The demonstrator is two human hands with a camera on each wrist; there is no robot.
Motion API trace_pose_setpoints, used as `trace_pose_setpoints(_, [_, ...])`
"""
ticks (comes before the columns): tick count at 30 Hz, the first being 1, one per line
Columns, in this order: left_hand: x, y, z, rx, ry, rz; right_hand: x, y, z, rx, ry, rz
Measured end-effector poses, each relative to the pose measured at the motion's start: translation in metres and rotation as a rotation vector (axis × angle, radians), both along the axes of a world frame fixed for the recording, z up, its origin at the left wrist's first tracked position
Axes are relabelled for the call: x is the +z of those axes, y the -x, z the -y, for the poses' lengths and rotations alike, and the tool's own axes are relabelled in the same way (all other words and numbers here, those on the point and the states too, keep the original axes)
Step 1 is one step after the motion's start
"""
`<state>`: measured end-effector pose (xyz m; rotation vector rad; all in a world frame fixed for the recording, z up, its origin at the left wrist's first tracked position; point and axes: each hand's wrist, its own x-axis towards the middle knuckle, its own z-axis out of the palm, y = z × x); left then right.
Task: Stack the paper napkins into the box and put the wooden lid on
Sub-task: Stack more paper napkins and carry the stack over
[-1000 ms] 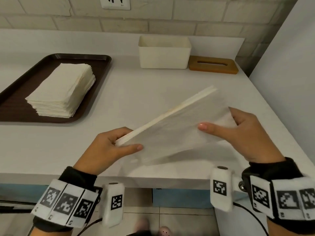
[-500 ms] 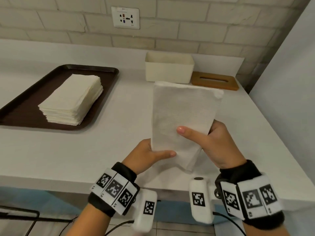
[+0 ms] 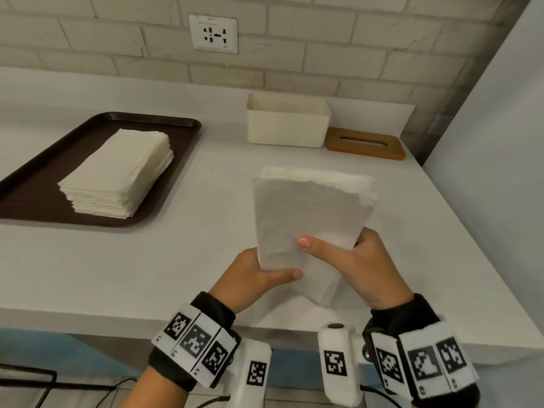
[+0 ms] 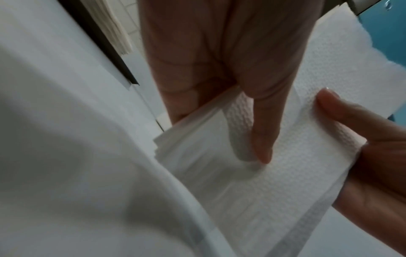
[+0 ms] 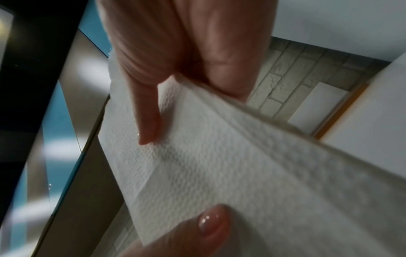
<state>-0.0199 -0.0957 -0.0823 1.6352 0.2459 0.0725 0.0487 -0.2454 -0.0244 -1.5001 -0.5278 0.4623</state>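
Paper napkin bundle (image 3: 312, 213) pinched upright over the bench (image 3: 191, 260) by left hand (image 3: 253, 278) and right hand (image 3: 368, 263) — box (image 3: 288, 128) at twelve o'clock unfilled, wooden lid (image 3: 365, 142) off, more napkins on tray (image 3: 35, 184).

Pale brick wall (image 3: 323, 63) (socket (image 3: 213, 33)), white counter (image 3: 206, 201)

Both hands are bare. The left hand (image 3: 250, 278) and the right hand (image 3: 365, 266) each have a black cuff at the wrist. Around each cuff goes a white band (image 3: 195, 346) with black-and-white square codes on it. A small white box (image 3: 337, 363) with one more code sticks out from each wrist. Thin black cables (image 3: 379, 393) run down from the boxes. The thumbnail (image 3: 304, 241) looks shiny pink.
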Motion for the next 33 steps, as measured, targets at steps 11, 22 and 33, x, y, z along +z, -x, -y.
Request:
trace_pose_setpoints(11, [-0.005, 0.003, -0.005, -0.036, -0.081, -0.15, 0.001, -0.009, 0.006, -0.123, -0.071, -0.014])
trace_pose_setpoints(22, [0.02, -0.002, -0.045, 0.247, 0.267, 0.063, -0.031, -0.03, 0.028, -0.216, -0.044, -0.154])
trace_pose_setpoints(33, [-0.004, 0.019, -0.039, 0.216, 0.096, 0.013, -0.059, -0.024, 0.037, -0.179, 0.164, -0.153])
